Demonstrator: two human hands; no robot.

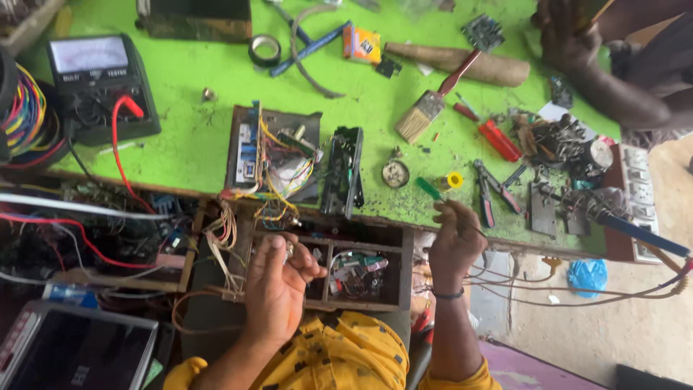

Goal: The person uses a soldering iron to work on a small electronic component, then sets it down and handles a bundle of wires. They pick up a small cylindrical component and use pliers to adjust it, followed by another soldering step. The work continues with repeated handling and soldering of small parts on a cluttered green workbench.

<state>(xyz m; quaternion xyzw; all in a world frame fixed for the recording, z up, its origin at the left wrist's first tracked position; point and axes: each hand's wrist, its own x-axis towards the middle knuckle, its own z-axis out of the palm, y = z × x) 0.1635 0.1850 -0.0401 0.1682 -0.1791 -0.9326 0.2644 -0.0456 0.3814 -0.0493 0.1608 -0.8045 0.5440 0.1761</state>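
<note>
My left hand (278, 283) is below the bench edge, over a wooden drawer (401, 269) with compartments, and its fingers are shut on a small metal part (290, 249). At the bench's front edge, my right hand (453, 244) pinches a thin wire (505, 276) that trails off to the right. A green-handled screwdriver (431, 189) lies just above that hand. An opened circuit unit (274, 153) full of yellow wires sits on the green bench top (195, 137) above my left hand, with a black casing piece (343, 170) beside it.
An analog multimeter (94, 79) with a red lead sits at far left. A paint brush (433, 102), red screwdriver (498, 139), pliers (492, 192), tape roll (265, 50) and blue-handled soldering iron (639, 230) lie about. Another person's hand (570, 36) rests at top right.
</note>
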